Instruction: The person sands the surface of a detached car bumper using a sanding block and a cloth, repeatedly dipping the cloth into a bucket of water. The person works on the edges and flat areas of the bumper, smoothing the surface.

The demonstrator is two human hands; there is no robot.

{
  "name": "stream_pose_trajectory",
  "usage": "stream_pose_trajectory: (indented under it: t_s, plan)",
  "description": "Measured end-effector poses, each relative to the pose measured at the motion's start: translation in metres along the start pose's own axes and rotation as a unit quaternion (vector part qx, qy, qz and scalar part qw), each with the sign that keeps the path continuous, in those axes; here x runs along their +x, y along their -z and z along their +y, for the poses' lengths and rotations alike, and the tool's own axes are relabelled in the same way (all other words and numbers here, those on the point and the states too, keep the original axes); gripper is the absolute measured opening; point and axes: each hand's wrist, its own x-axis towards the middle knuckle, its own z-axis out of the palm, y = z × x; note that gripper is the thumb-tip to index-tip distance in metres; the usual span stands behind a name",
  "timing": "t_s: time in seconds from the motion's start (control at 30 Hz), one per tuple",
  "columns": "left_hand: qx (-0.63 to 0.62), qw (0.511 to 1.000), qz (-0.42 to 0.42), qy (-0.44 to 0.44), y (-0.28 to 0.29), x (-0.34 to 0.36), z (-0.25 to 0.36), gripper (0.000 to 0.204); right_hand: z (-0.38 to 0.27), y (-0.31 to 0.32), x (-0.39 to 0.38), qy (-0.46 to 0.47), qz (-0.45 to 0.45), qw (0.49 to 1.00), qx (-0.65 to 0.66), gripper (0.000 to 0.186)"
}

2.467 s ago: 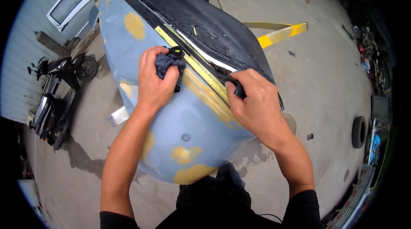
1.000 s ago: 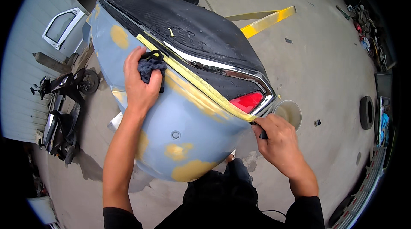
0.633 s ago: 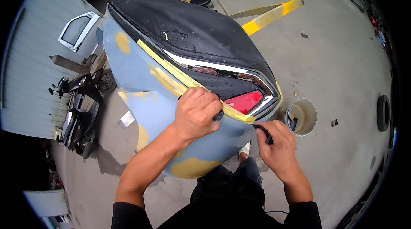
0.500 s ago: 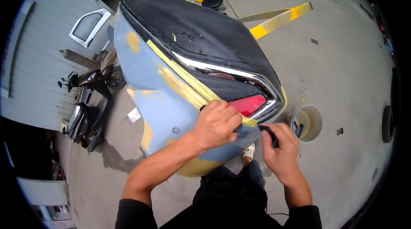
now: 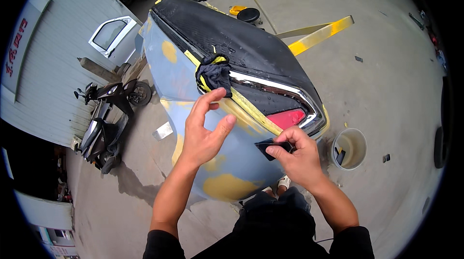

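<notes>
A car bumper [image 5: 186,82] in grey-blue primer with yellowish filler patches spans the middle, its black upper section [image 5: 227,29] and chrome trim [image 5: 295,88] on the right side. Yellow masking tape [image 5: 251,106] runs along the seam, beside a red reflector [image 5: 286,118]. My left hand [image 5: 205,131] is open, fingers spread, just below a crumpled black and yellow cloth [image 5: 213,73]; whether that cloth rests on the bumper or is in the air I cannot tell. Between thumb and fingers, my right hand [image 5: 298,155] pinches a piece of black sandpaper [image 5: 268,148] over the primed surface.
A bucket [image 5: 349,148] with dark pieces inside stands to the right. Yellow-marked stand bars [image 5: 321,35] stick out beyond the bumper. At left are a scooter [image 5: 113,121], a gas cylinder [image 5: 96,68] and a white car door [image 5: 113,34].
My left hand has come off the tape, moved left and opened; the black and yellow cloth now shows beyond it. My right hand has moved slightly left, and the black sheet shows flatter.
</notes>
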Motion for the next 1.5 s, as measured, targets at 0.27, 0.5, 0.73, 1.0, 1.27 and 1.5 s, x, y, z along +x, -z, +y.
stream_pose_trajectory:
  t_s: [0.27,0.5,0.73,1.0,1.27,1.5]
  plan:
    - [-0.323,0.904,-0.026,0.279,-0.025,-0.094,0.001,0.047,-0.006,-0.025,0.018,0.155,-0.138,0.972,-0.112,0.015]
    - [-0.225,0.955,0.116,0.153,-0.041,-0.111,0.005,0.028,0.005,-0.021,0.043,0.251,-0.188,0.947,-0.07,0.013]
    - [-0.158,0.857,0.436,0.225,-0.131,-0.093,0.039,0.021,0.016,0.003,0.045,0.334,-0.239,0.905,-0.108,0.035]
    - [-0.263,0.844,0.405,0.233,-0.144,-0.091,0.048,0.052,0.005,0.036,0.082,0.22,-0.541,0.81,-0.054,0.036]
    - [-0.118,0.808,0.473,0.329,-0.138,-0.041,0.02,0.031,0.003,-0.051,0.225,0.512,-0.187,0.816,-0.19,0.06]
    - [-0.043,0.788,0.51,0.342,-0.167,-0.038,0.004,0.025,0.018,-0.066,0.231,0.472,-0.229,0.825,-0.211,0.065]
